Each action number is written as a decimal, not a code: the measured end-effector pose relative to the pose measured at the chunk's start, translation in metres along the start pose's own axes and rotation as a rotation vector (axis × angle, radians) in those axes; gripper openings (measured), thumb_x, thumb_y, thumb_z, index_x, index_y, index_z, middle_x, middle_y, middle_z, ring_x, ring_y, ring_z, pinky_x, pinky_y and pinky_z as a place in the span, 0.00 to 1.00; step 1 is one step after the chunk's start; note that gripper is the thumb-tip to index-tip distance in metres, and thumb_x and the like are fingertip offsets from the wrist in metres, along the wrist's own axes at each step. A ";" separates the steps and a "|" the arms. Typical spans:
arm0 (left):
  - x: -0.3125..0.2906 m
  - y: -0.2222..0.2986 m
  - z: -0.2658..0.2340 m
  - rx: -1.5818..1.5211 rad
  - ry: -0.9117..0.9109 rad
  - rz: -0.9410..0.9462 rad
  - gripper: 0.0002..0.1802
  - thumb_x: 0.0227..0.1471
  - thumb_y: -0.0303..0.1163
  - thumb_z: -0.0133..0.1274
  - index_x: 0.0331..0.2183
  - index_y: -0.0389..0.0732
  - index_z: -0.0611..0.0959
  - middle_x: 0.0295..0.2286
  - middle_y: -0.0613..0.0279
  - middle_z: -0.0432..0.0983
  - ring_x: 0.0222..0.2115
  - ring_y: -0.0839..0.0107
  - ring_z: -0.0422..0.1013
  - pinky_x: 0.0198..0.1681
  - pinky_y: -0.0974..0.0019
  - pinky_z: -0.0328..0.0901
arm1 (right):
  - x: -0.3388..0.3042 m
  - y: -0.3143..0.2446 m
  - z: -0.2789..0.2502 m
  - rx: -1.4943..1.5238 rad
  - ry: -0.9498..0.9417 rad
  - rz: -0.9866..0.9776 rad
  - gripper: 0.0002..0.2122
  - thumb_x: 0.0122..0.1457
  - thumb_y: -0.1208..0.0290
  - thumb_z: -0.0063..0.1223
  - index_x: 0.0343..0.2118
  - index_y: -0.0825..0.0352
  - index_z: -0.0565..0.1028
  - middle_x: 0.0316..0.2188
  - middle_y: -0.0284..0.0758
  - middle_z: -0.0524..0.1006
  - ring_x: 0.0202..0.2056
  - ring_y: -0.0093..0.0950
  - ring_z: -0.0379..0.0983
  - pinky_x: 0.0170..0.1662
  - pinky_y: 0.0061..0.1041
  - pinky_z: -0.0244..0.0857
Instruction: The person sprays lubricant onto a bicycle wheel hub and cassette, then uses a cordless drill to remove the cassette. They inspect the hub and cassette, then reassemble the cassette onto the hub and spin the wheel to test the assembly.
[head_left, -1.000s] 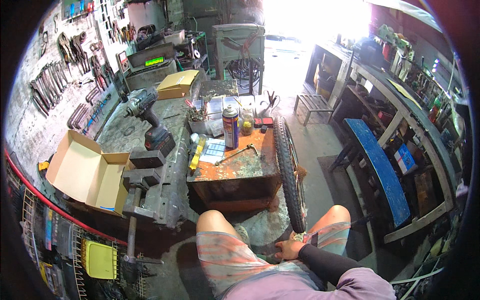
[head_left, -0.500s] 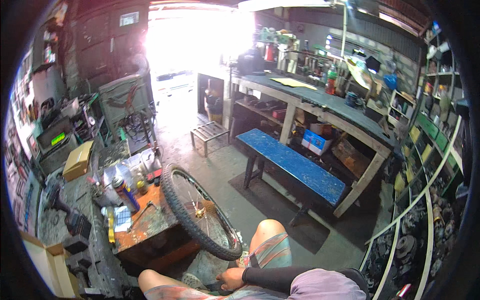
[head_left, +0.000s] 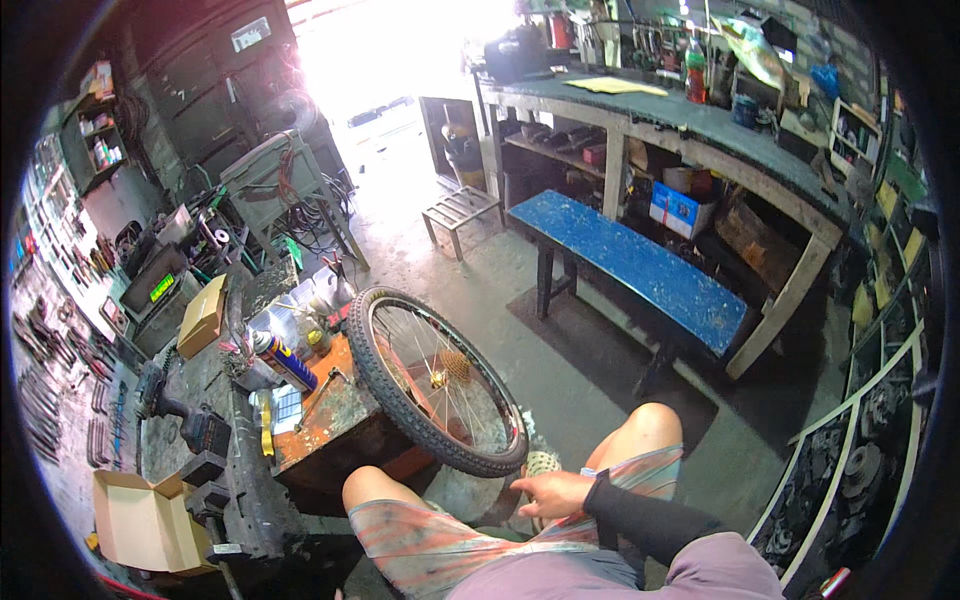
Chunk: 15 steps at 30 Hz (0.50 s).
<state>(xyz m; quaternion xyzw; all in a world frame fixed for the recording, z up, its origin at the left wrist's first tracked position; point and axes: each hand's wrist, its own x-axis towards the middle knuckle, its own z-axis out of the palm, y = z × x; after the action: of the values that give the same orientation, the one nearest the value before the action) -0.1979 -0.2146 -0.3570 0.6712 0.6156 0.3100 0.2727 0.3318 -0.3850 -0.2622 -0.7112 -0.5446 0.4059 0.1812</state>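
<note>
A bicycle wheel [head_left: 438,380] with a black knobby tyre, thin spokes and a gold-coloured hub with a rear cassette stands tilted in front of me. Its left side leans by a low orange-topped box or stand [head_left: 350,418]. Just below the tyre's near edge is my right hand [head_left: 555,494], its forearm in a black sleeve over my right thigh. The index finger stretches toward the tyre, and nothing shows in the hand. Whether the fingertip touches the rubber I cannot tell. My left hand does not show.
On the orange top lie a spray can [head_left: 283,360] and a wrench-like tool [head_left: 322,398]. A bench at left carries a power tool [head_left: 195,425] and an open cardboard box [head_left: 150,525]. Ahead are a blue bench [head_left: 630,268], a slatted stool [head_left: 462,215] and a long worktable [head_left: 640,100].
My view has swung left and down, so the wheel and benches sit further right and higher. My right hand has lifted from between my legs toward the tyre, its finger extending.
</note>
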 end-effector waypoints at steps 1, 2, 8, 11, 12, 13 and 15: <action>0.015 0.017 0.009 -0.035 -0.001 0.020 0.37 0.65 0.22 0.60 0.72 0.42 0.71 0.46 0.54 0.84 0.46 0.59 0.81 0.53 0.57 0.76 | -0.007 0.000 -0.008 0.007 -0.004 0.014 0.35 0.69 0.52 0.61 0.73 0.67 0.69 0.58 0.56 0.83 0.61 0.52 0.81 0.64 0.49 0.73; 0.032 0.030 0.018 -0.087 0.029 0.113 0.38 0.66 0.22 0.60 0.73 0.42 0.69 0.47 0.53 0.84 0.47 0.59 0.81 0.55 0.57 0.76 | -0.015 -0.005 -0.020 0.023 -0.005 0.022 0.35 0.69 0.52 0.62 0.74 0.66 0.69 0.58 0.57 0.83 0.61 0.53 0.81 0.64 0.50 0.74; 0.119 0.179 0.041 -0.267 0.128 0.449 0.37 0.65 0.20 0.55 0.72 0.37 0.69 0.46 0.59 0.79 0.43 0.69 0.75 0.50 0.65 0.70 | -0.038 0.015 -0.032 0.148 0.104 0.037 0.35 0.69 0.53 0.62 0.73 0.66 0.70 0.56 0.55 0.84 0.60 0.52 0.81 0.63 0.49 0.74; 0.138 0.236 0.041 -0.336 0.078 0.520 0.37 0.64 0.20 0.57 0.72 0.38 0.70 0.47 0.60 0.79 0.45 0.70 0.75 0.53 0.64 0.70 | -0.028 0.017 -0.039 0.100 0.068 0.057 0.35 0.68 0.53 0.62 0.73 0.67 0.70 0.55 0.55 0.85 0.59 0.51 0.82 0.63 0.49 0.75; 0.137 0.254 0.045 -0.329 0.041 0.528 0.37 0.64 0.20 0.57 0.71 0.38 0.71 0.47 0.60 0.79 0.46 0.70 0.75 0.54 0.64 0.71 | -0.027 0.016 -0.041 0.059 0.052 0.074 0.35 0.68 0.53 0.62 0.73 0.67 0.71 0.54 0.55 0.85 0.59 0.51 0.82 0.62 0.49 0.75; 0.140 0.265 0.050 -0.366 -0.005 0.542 0.36 0.63 0.21 0.58 0.71 0.39 0.72 0.48 0.60 0.80 0.46 0.71 0.75 0.54 0.64 0.71 | -0.019 0.024 -0.035 0.092 0.058 0.066 0.34 0.68 0.53 0.63 0.72 0.67 0.71 0.53 0.55 0.85 0.58 0.52 0.82 0.61 0.50 0.75; 0.141 0.283 0.070 -0.362 -0.088 0.560 0.36 0.61 0.22 0.59 0.70 0.38 0.73 0.50 0.57 0.80 0.47 0.69 0.76 0.54 0.62 0.72 | -0.012 0.033 -0.036 0.101 0.086 0.055 0.34 0.68 0.54 0.63 0.72 0.67 0.71 0.52 0.55 0.85 0.57 0.52 0.83 0.61 0.50 0.75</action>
<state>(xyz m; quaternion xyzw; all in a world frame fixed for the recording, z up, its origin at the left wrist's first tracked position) 0.0484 -0.0994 -0.1803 0.7677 0.3301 0.4479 0.3180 0.3794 -0.4010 -0.2594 -0.7326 -0.4956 0.4067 0.2288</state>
